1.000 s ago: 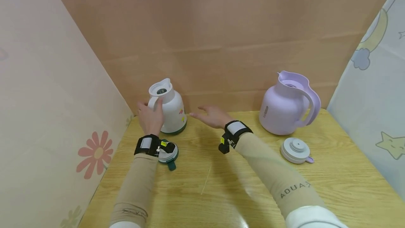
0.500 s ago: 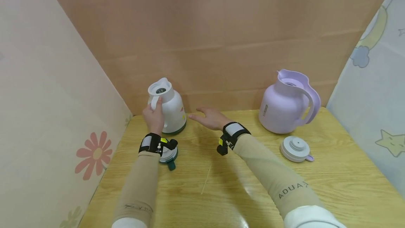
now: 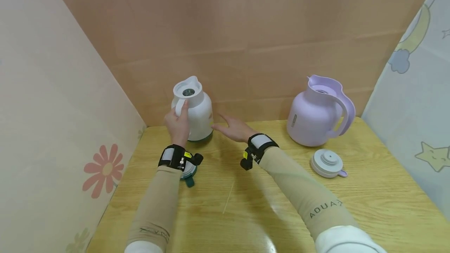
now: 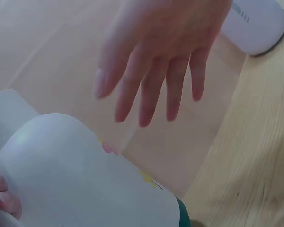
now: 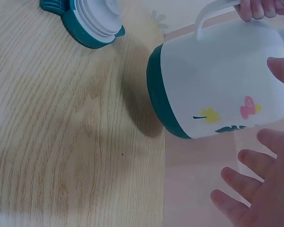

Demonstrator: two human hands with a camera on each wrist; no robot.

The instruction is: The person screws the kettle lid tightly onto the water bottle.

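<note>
Over at the far left of the wooden table (image 3: 246,206), the left hand (image 3: 178,124) is gripping the handle of the white jug (image 3: 197,110), fingers curled right round it. The jug is sitting close to the back wall, and going by the right wrist view it's lifted a bit and tilting, with a shadow showing under its green base. Its top is open, no lid on it. The right hand (image 3: 233,128) is hovering just beside the jug on its right, fingers straight and spread, holding nothing; I can't tell for sure whether the fingertips are touching the jug's side. In the left wrist view that flat hand is hanging in the air just past the jug's rounded body.

Near the left wrist, a green and white lid (image 3: 188,173) is lying on the table, partly hidden by the wristband. Well apart on the far right a lilac jug (image 3: 314,118) is standing upright, also open on top, and its pale round lid (image 3: 327,163) is lying on the table just in front of it
</note>
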